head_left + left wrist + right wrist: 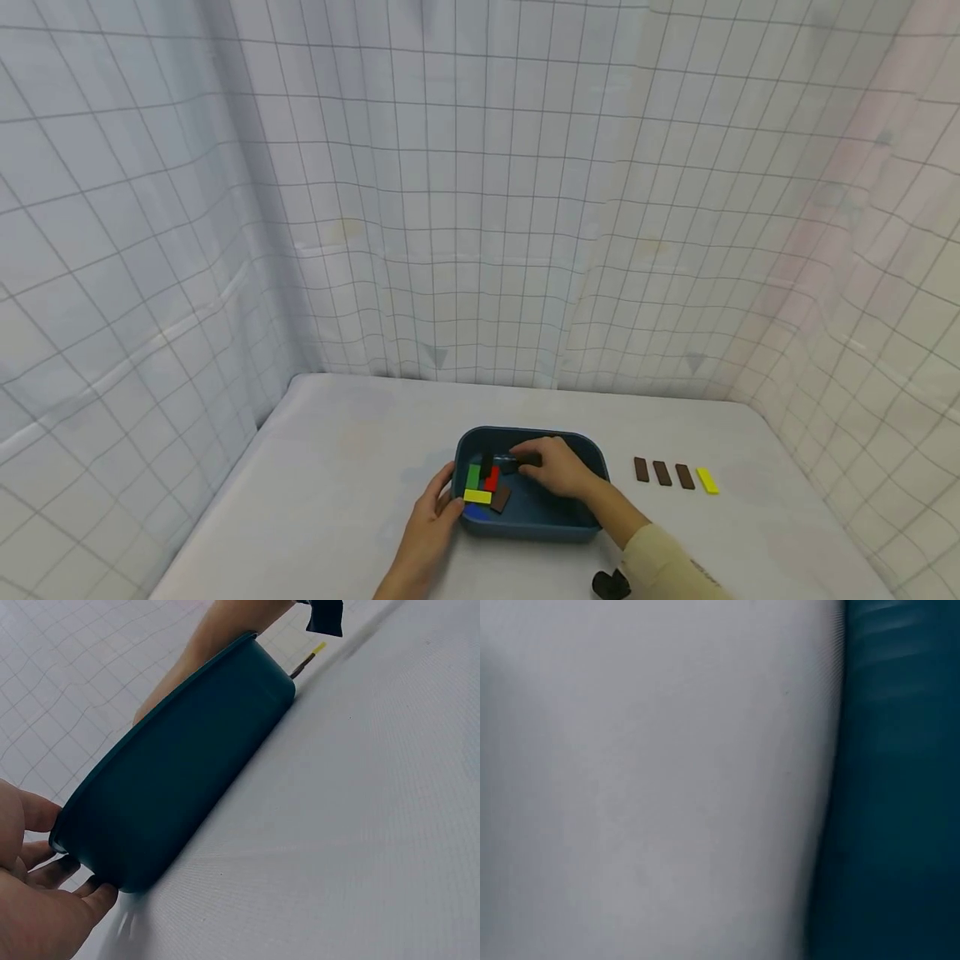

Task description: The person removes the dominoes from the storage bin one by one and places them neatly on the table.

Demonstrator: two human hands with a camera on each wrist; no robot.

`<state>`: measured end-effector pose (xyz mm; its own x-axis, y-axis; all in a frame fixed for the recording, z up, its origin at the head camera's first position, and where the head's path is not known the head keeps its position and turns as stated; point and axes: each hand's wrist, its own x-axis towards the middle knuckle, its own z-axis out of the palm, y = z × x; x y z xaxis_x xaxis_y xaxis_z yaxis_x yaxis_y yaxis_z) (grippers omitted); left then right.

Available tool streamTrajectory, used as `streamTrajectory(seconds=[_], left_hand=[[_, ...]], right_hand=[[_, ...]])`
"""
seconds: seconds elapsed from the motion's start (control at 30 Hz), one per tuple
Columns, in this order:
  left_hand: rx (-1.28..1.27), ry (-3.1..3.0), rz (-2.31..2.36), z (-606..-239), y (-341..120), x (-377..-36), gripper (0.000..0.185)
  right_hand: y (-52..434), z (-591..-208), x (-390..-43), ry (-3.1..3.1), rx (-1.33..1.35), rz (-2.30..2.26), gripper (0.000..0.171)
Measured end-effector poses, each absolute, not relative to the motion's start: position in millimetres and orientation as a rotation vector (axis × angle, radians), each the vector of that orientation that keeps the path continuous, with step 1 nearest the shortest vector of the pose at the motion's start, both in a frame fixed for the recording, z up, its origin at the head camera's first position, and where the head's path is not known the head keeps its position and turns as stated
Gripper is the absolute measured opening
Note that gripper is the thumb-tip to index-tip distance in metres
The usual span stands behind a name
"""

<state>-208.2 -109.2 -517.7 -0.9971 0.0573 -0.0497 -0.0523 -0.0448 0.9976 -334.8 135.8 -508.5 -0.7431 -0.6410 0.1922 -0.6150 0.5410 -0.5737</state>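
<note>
A dark blue tray [592, 517] sits on the white table, near its front. Inside lie a green block [472, 476], a red block [491, 480], a yellow block [477, 497] and a brown block [500, 499]. My left hand [452, 500] grips the tray's near left corner; in the left wrist view its fingers [71, 879] curl round the tray wall [187, 772]. My right hand [534, 465] reaches into the tray and pinches a dark brown block [527, 459] at its fingertips. The right wrist view shows only the tray wall [892, 787] and cloth.
Right of the tray, three brown blocks [662, 472] and a yellow block [707, 480] lie in a row on the table [337, 467]. Gridded white curtains close off the back and both sides. A black wrist strap [611, 585] shows at the bottom edge.
</note>
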Motion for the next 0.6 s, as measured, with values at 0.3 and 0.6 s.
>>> streamTrajectory(seconds=[0.3, 0.6], left_hand=[[-0.038, 2.114, 2.219, -518.4, -107.3, -209.1, 0.061], [-0.015, 2.088, 2.233, -520.7, -107.2, -210.3, 0.062]], right_hand=[[131.8, -511.5, -337.9, 2.787, -1.140, -0.841, 0.025], [132.8, -511.9, -336.4, 2.699, -1.179, -0.873, 0.022]])
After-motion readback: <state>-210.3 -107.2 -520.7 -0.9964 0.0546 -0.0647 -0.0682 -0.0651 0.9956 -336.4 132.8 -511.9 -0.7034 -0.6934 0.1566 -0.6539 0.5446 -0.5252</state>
